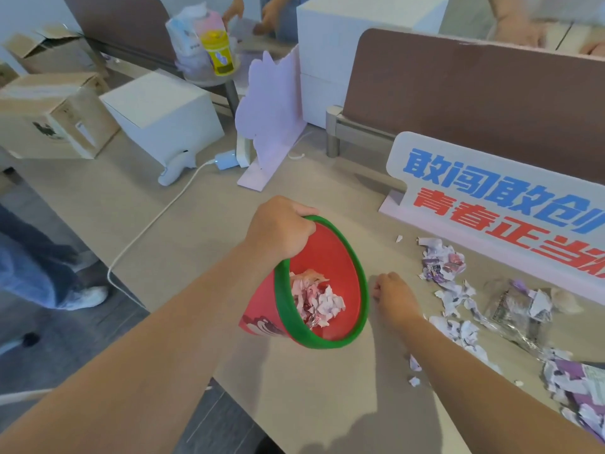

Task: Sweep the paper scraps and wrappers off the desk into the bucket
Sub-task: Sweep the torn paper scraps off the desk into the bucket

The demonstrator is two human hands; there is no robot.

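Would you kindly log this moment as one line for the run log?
left hand: grips bucket rim, tilted | right hand: on desk beside rim | paper scraps: some in bucket, most on desk

1. A white sign (497, 198) with blue and red characters stands at the right, before a brown partition (474, 103).
2. A pale cut-out board (271, 116) stands upright behind it.
3. A white cable (157, 217) runs to a charger (226, 159).
4. Cardboard boxes (49, 116) sit at the far left, beside a white box (163, 109).
5. A yellow bottle (218, 52) stands further back.
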